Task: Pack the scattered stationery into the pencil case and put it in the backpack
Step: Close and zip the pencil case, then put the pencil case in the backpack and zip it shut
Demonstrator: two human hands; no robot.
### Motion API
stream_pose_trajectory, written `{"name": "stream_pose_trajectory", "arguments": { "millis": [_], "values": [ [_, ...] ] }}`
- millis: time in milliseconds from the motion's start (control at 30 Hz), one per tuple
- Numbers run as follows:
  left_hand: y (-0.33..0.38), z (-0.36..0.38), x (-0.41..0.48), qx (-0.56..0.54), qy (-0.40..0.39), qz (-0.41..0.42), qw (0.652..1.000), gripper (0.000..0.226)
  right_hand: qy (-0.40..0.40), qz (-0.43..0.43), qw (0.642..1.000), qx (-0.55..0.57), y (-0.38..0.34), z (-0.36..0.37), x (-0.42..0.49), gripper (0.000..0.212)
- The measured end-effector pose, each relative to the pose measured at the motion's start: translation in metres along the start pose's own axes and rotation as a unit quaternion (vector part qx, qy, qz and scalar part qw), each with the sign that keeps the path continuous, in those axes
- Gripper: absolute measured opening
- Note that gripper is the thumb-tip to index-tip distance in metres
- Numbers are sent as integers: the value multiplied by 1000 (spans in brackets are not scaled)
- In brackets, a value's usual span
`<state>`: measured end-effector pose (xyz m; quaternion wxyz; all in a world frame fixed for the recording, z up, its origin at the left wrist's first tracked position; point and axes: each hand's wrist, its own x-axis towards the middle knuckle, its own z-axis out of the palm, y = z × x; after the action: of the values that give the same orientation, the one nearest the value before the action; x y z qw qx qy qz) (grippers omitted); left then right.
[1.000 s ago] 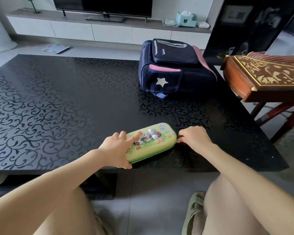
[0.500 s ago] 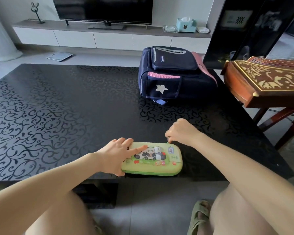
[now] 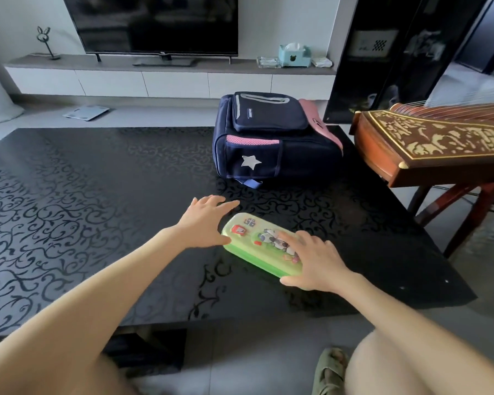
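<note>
A closed green pencil case [image 3: 250, 235] with cartoon stickers lies on the black patterned table [image 3: 97, 209], angled from far left to near right. My right hand [image 3: 311, 260] lies over its near right end, fingers across the lid and thumb against the near edge. At the case's far left end my left hand [image 3: 206, 220] hovers with fingers spread and the thumb touching the case. A navy and pink backpack [image 3: 268, 138] with a white star lies flat at the far side of the table; its zips look shut. No loose stationery shows.
A carved wooden zither [image 3: 428, 143] on a stand sits just right of the table, close to the backpack. A TV unit [image 3: 169, 78] runs along the back wall, with a bathroom scale [image 3: 86, 112] on the floor. My knees and a sandal [image 3: 330, 372] are below the table's near edge.
The pencil case has turned and slid away from the table edge. My right hand moved from its far edge onto its lid. My left hand came off the lid to the case's far end.
</note>
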<state>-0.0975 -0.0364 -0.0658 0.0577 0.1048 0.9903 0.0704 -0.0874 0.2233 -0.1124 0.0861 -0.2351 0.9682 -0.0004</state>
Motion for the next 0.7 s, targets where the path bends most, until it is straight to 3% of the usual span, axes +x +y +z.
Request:
{"name": "stream_pose_trajectory", "arguments": {
  "millis": [133, 267, 400, 500, 633, 700],
  "values": [
    [31, -7, 45, 128, 139, 5, 982, 49, -44, 145, 988, 15, 82, -13, -8, 105],
    [70, 2, 94, 206, 163, 47, 964, 31, -41, 264, 963, 23, 132, -15, -12, 112],
    [104, -1, 154, 292, 180, 86, 935, 51, -3, 317, 948, 13, 148, -12, 4, 111],
    [120, -11, 201, 332, 202, 62, 919, 62, 10, 357, 933, 45, 152, -7, 25, 108],
    [119, -17, 252, 317, 202, 19, 927, 81, 42, 408, 908, 84, 157, -1, 46, 108],
    [112, -16, 263, 298, 185, 21, 936, 78, 38, 410, 908, 72, 158, 0, 48, 107]
  ]
}}
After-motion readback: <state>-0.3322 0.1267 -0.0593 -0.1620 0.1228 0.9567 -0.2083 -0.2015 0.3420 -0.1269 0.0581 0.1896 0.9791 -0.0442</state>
